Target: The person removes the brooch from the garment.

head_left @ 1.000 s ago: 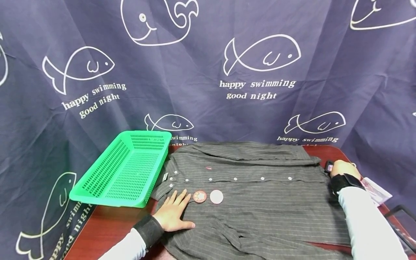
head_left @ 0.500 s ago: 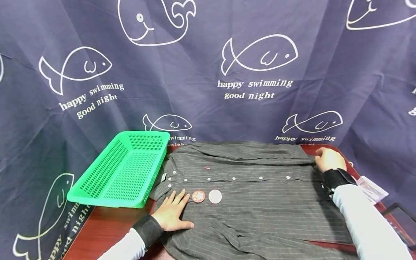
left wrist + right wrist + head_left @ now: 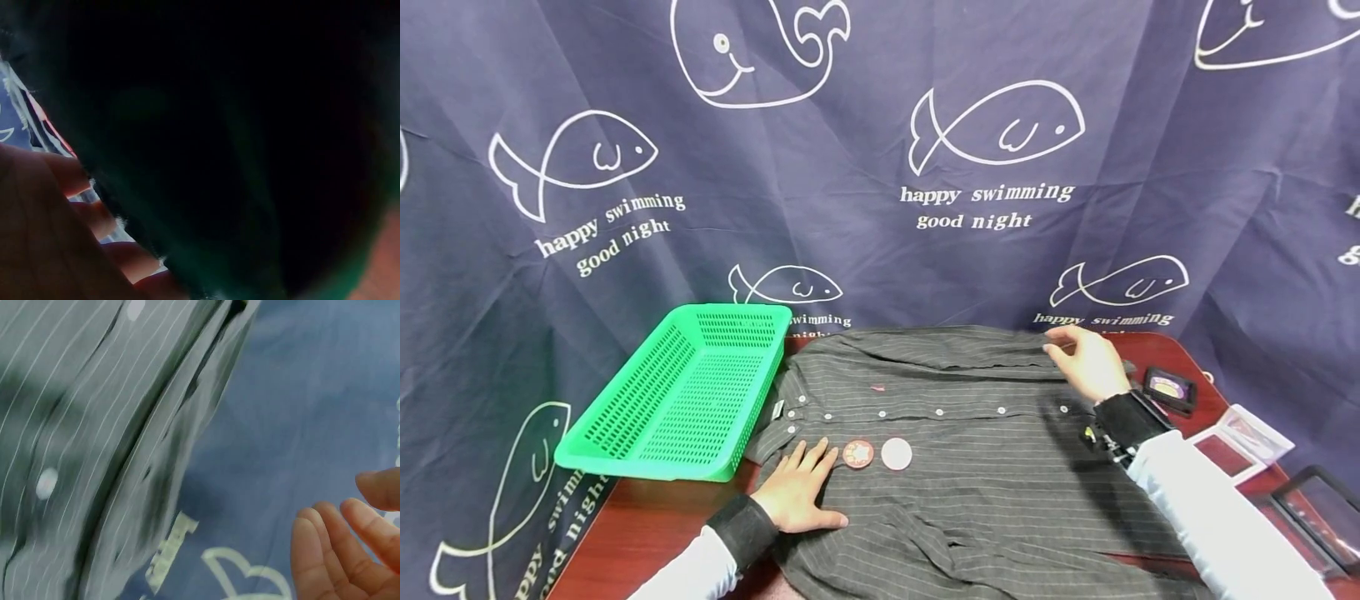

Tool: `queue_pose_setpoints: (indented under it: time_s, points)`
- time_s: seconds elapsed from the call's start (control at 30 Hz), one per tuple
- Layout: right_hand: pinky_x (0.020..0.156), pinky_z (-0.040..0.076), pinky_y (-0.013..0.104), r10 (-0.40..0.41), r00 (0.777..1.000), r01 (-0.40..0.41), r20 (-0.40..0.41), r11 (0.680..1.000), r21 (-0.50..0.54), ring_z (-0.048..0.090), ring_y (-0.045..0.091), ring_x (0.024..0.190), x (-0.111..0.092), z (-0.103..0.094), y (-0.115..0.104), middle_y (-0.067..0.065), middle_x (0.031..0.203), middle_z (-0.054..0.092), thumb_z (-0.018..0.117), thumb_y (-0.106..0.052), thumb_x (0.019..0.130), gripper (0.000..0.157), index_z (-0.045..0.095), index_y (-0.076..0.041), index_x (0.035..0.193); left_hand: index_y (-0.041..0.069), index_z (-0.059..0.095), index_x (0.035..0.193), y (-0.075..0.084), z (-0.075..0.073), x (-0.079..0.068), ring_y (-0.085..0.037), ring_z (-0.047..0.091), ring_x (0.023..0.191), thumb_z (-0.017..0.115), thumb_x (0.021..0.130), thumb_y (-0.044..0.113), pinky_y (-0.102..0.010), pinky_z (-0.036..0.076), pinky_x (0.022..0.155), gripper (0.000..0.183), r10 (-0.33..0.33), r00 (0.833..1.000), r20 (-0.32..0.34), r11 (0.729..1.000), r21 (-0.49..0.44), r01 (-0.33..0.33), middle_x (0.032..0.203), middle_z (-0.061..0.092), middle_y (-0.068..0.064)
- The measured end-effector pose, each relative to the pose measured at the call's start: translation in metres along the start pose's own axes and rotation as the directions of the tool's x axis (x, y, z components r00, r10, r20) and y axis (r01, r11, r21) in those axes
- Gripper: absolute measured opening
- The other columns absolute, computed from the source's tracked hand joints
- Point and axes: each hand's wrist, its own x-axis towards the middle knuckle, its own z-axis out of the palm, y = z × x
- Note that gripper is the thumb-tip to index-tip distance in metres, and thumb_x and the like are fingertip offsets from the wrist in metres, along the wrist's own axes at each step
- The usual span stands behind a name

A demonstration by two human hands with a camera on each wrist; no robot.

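A dark grey striped button-up shirt [image 3: 1000,467] lies spread sideways on the table, collar to the left. My left hand [image 3: 793,496] rests flat on it near the collar, fingers spread. Right beside its fingertips sit two round discs on the shirt, a red one with a star [image 3: 858,453] and a white one [image 3: 897,453]. My right hand [image 3: 1088,360] hovers over the far sleeve [image 3: 970,346], holding nothing. Its fingers are loosely bent and apart from the cloth in the right wrist view. Dark blur covers most of the left wrist view.
A green plastic basket [image 3: 752,433] stands at the left. Along the right edge of the red table [image 3: 655,517] lie a small black framed case [image 3: 1170,388], a white-framed clear case [image 3: 1262,435] and a black frame [image 3: 1273,500]. A blue curtain [image 3: 865,225] hangs behind.
My right hand has left the small black case and moved left, past the sleeve's end, to above the far sleeve. The right-side cases now show more fully. My left hand stays put.
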Motion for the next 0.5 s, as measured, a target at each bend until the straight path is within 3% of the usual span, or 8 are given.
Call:
queue_pose_setpoints:
  time_s: [0.17,0.5]
  points:
    - [0.074,0.05,0.04,-0.037,0.999,0.035,0.026,0.998,0.058,0.068,0.031,0.081,-0.003,0.015,-0.026,0.018,0.095,0.072,0.066,-0.014,0.09,0.026,0.068,0.001,0.11,0.002,0.042,0.146,-0.001,0.0,0.0,-0.055,0.029,0.139,0.073,0.072,0.062,-0.069,0.033,0.105,0.1,-0.001,1.0,-0.002,1.0,0.006,0.001,0.154,0.037,-0.021]
    - [0.077,0.054,0.036,-0.071,0.993,0.051,0.092,0.978,0.202,0.069,0.024,0.085,-0.023,0.051,-0.069,0.014,0.099,0.073,0.069,-0.015,0.089,0.027,0.069,-0.001,0.112,0.002,0.042,0.146,-0.001,0.001,0.002,-0.056,0.03,0.139,0.072,0.072,0.063,-0.068,0.033,0.105,0.101,0.001,1.0,0.008,1.0,0.018,-0.001,0.154,0.036,-0.021]
